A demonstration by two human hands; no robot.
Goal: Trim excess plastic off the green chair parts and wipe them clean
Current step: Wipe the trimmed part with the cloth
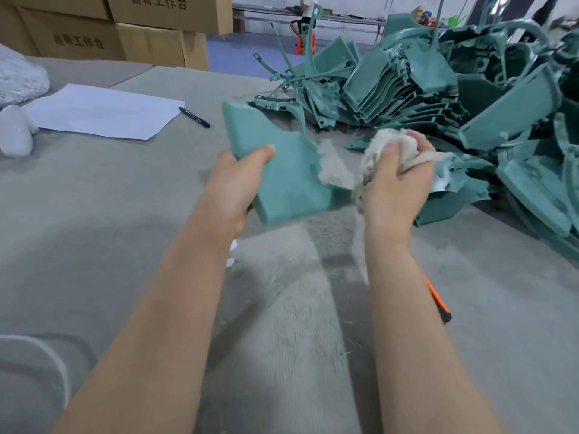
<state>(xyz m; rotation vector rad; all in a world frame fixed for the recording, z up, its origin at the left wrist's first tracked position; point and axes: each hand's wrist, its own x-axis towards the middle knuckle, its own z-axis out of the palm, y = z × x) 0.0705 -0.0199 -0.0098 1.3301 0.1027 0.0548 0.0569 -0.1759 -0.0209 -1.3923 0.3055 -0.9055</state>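
Observation:
My left hand grips a flat green chair part by its left edge and holds it tilted above the grey table. In my right hand is a bunched off-white rag; it touches the part's right edge, where the rag looks blurred. A big heap of green chair parts covers the table's right side, just behind my right hand.
An orange-handled knife lies on the table, half hidden by my right forearm. A white paper sheet and a black pen lie at the far left. Cardboard boxes stand behind. A person sits far back.

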